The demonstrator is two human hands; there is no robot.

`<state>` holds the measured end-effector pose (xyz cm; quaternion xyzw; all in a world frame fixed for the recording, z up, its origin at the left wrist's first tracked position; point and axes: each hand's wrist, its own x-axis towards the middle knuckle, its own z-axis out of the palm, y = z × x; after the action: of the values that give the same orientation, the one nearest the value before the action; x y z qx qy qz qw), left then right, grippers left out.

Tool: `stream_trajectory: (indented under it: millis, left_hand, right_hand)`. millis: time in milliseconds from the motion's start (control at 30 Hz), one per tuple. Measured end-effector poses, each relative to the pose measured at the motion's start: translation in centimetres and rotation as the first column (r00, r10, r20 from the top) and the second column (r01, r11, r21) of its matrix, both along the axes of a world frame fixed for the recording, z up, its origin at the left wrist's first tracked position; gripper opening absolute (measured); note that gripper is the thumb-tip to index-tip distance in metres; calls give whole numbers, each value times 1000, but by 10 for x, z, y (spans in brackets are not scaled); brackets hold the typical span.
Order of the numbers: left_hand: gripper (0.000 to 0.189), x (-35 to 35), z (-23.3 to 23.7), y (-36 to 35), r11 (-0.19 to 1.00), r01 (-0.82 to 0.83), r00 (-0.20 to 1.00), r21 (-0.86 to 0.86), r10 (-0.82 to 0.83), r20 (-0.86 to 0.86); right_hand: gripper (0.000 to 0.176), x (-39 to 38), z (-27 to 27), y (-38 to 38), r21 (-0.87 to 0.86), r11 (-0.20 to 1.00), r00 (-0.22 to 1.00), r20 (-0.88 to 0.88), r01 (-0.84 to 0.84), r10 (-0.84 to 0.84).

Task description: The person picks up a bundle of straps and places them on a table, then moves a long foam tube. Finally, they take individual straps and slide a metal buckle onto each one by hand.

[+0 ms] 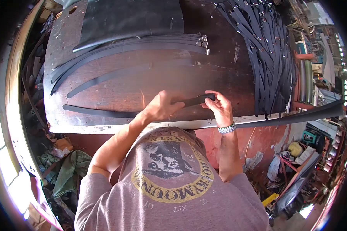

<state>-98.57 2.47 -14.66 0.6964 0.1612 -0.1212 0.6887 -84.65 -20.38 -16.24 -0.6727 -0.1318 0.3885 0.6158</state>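
Near edge, we've the dark strap (pixel 194 101) betw. both hands: R hand (pixel 219 107) thumb + fingers clamped on its thick, poss. folded end; L hand (pixel 164 106) fingers look clamped too, tips partly hidden. We'd pinch firmly, strap flat + untwisted, L bracing close by. Matte, bendy-looking; tail prob. trails left on scuffed wood table (pixel 235 88). Right: tangled strap heap (pixel 270 57). Farther: curved flat straps (pixel 142 45), shiny metal ends (pixel 208 51). Far: smooth black sheet (pixel 133 19).

A flat, narrow black strap (pixel 191 101) slants slightly between the left hand (pixel 162 105) and right hand (pixel 219 108).
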Motion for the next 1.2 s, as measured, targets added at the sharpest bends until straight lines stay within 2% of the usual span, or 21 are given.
stream_trajectory:
  millis: [200, 333, 400, 500, 533, 700, 800, 900, 1000, 1200]
  left_hand:
    - [25, -12, -14, -10, 986, -112, 991, 121, 102, 80]
    - [24, -17, -15, -5, 987, -88, 993, 134, 76, 90]
    - [27, -18, -26, -6, 989, -118, 981, 87, 102, 167]
    - [32, -17, -30, -6, 987, -157, 967, 46, 144, 212]
    - [33, -16, -30, -6, 985, -169, 964, 38, 157, 217]
    - [38, -17, -29, -7, 988, -154, 974, 25, 148, 171]
    - [36, -15, -24, -3, 994, -105, 991, 40, 101, 92]
    - [33, -15, -22, -2, 993, -101, 995, 60, 99, 30]
    - [31, -17, -26, -3, 990, -115, 993, 79, 112, 43]
    - [30, -17, -29, -6, 978, -98, 992, 185, 82, 92]
  right_hand:
    - [33, -9, -5, 12, 116, 993, 985, -172, 38, -17]
    - [36, -10, 0, 13, 82, 997, 973, -231, 8, 11]
    - [40, -9, -5, 11, 39, 999, 970, -241, -35, 44]
    - [46, -9, -9, 13, 174, 981, 917, -372, -81, 142]
    - [47, -11, -10, 15, 217, 975, 903, -407, -49, 136]
    - [50, -16, -16, 19, 359, 932, 836, -524, 46, 160]
    - [49, -14, -21, 18, 367, 930, 815, -538, -5, 216]
    - [43, -18, -20, 18, 228, 972, 926, -354, -47, 128]
    - [37, -19, -23, 16, 110, 992, 966, -245, -62, 87]
    - [32, -21, -21, 23, 60, 997, 992, -115, -41, 47]
